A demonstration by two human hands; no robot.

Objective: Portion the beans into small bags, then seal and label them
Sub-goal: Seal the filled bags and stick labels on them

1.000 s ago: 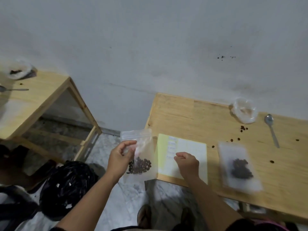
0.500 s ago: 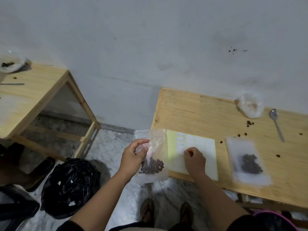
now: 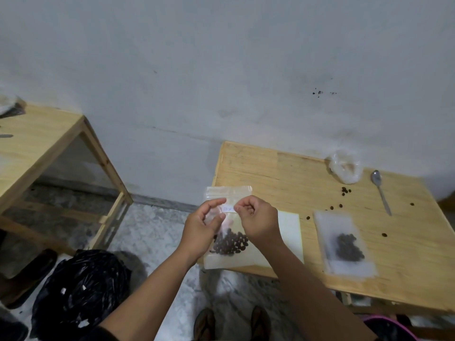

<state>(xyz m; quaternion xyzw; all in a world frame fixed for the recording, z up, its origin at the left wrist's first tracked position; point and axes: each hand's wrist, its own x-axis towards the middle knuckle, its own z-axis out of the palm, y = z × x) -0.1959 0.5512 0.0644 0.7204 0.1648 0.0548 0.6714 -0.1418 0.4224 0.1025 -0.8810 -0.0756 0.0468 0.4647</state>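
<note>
Currently both hands are working at the near left corner of the wooden table [image 3: 283, 173]. Left hand [image 3: 202, 230] is gripping the small clear bag [image 3: 230, 259] by its left edge, thumb in front and fingers curled around it, bag held upright with its zip strip on top. Right hand [image 3: 258, 222] is pinching a small white label [image 3: 228, 208] between thumb and fingertip, the label lying against the bag's front just below the zip strip; writing on it is too small to read. Dark beans [image 3: 231, 242] are sitting in the lower half of the held bag. Behind the bag, a pale label sheet [image 3: 289, 232] is lying flat on the table, partly hidden by the right hand. At 3 o'clock from the hands, a second clear bag [image 3: 343, 244] holding beans is lying flat on the table. Loose beans [image 3: 346, 190] are lying scattered beyond it, toward 1 o'clock. Farther at 1 o'clock, a metal spoon [image 3: 380, 193] is lying near the far right edge, bowl toward the wall, and a crumpled plastic bag [image 3: 346, 168] is sitting just left of it. At 10 o'clock a second wooden table [image 3: 37, 148] is standing well apart, and a black plastic sack [image 3: 81, 291] is lying on the floor at 8 o'clock.
</note>
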